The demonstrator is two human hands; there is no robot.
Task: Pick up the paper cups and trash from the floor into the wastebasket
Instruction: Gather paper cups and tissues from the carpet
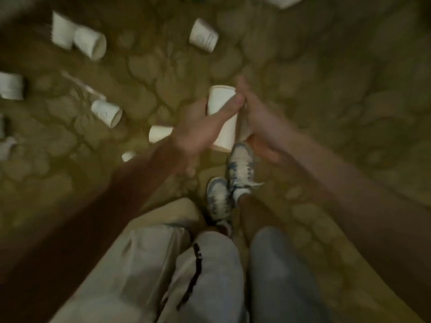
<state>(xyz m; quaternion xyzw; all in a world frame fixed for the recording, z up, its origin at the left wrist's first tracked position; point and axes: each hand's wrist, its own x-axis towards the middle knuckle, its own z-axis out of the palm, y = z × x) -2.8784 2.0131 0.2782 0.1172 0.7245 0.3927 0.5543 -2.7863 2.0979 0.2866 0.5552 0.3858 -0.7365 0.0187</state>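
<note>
My left hand [198, 130] grips a white paper cup [221, 101] held above the floor, thumb laid across its side. My right hand [261, 120] lies against the cup's right side with its fingers pointing up. A greyish shaded shape [244, 130] sits between its palm and the cup; blur hides what it is. Several more white paper cups lie on the brown patterned floor: one at the top [203, 35], one at upper left [89, 43], one at left [107, 113] and one just left of my wrist [161, 134]. No wastebasket is in view.
White crumpled trash [61, 30] lies beside the upper-left cup, and a thin pale stick [81, 86] lies above the left cup. More cups sit at the left edge [11, 86] and top edge [284, 0]. My shoes [241, 164] stand right under the hands.
</note>
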